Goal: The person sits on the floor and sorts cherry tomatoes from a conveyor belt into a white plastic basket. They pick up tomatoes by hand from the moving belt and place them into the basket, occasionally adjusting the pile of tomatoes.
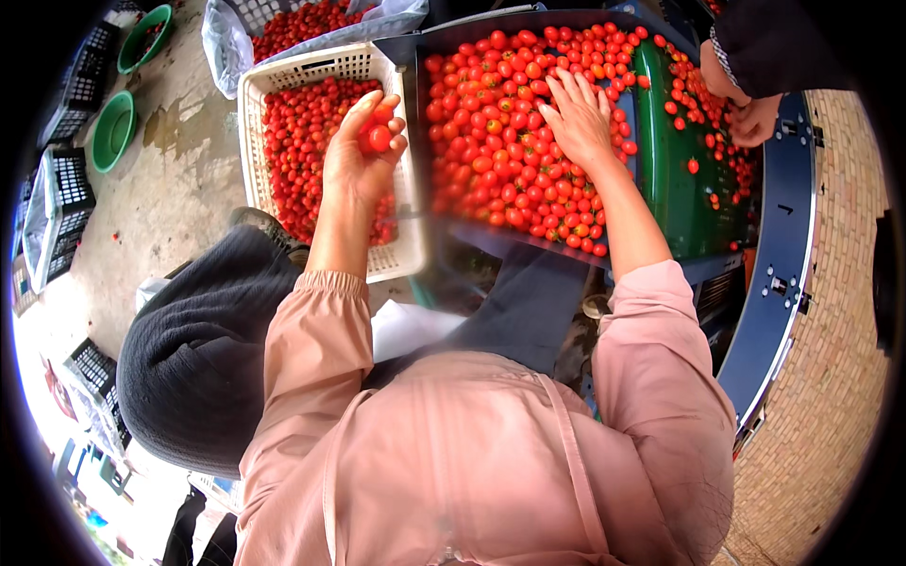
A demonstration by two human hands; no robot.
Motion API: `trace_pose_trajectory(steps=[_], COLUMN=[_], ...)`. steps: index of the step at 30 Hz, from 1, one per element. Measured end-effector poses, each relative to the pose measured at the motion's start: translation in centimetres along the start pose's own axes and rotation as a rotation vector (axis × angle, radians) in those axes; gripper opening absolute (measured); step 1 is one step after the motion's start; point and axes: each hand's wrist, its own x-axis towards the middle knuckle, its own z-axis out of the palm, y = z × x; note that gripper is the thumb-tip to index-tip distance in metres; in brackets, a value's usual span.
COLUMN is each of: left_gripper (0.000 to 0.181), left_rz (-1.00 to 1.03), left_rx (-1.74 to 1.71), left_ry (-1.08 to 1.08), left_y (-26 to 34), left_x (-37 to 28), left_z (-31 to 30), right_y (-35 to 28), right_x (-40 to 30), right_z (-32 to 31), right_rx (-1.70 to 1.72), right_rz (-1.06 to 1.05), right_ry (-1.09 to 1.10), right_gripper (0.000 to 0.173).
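Several red cherry tomatoes (380, 137) are cupped in my left hand (362, 145), which is raised over a cream plastic crate (249, 141). More tomatoes fill much of that crate. My right hand (582, 126) rests palm down, fingers spread, on a wide layer of cherry tomatoes (495, 141) in a dark blue metal tray (524, 20). Some of these tomatoes are orange or carry green stem ends. Whether anything lies under the right palm is hidden. Just right of this hand runs a green conveyor belt (655, 156).
Another person's hands (754, 120) work among tomatoes at the belt's far side, by a blue machine frame (771, 262). Behind my crate stands a plastic-lined crate (318, 35) of tomatoes. Green basins (113, 132) and black crates (67, 205) are on the floor at left.
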Motion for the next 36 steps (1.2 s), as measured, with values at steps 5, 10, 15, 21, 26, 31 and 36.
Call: trace_pose_trajectory(steps=[5,10,15,21,26,31,36], left_gripper=[0.029,0.027,0.021,0.024,0.028,0.026,0.036], left_rz=[-0.016,-0.064,-0.106,-0.201,-0.238,-0.248,-0.302], left_rx=[0.03,0.032,0.117,0.326,0.36,0.344,0.416], left_ry=[0.019,0.018,0.019,0.051,0.022,0.025,-0.008], left_y=[0.0,-0.6,-0.9,-3.0,-3.4,-3.3,-3.2], left_x=[-0.8,-1.2,-1.5,-2.9,-2.7,-2.1,-3.0], left_z=[0.0,0.3,0.6,1.5,0.9,0.4,2.2], right_y=[-0.1,-3.6,-5.6,-7.4,-6.7,-3.4,-6.6], right_x=[-3.2,-4.7,-4.0,-4.9,-2.5,1.3,-0.3], right_z=[-1.3,-3.1,-3.0,-4.0,-5.0,-1.4,-4.1], right_rx=[0.193,0.14,0.059,0.269,0.39,0.229,0.856], right_rz=[-0.05,-0.144,-0.105,0.016,0.145,0.225,0.218], right_ry=[0.014,-0.059,-0.042,0.133,0.046,-0.054,-0.052], right_gripper=[0.05,0.032,0.028,0.027,0.037,0.037,0.031])
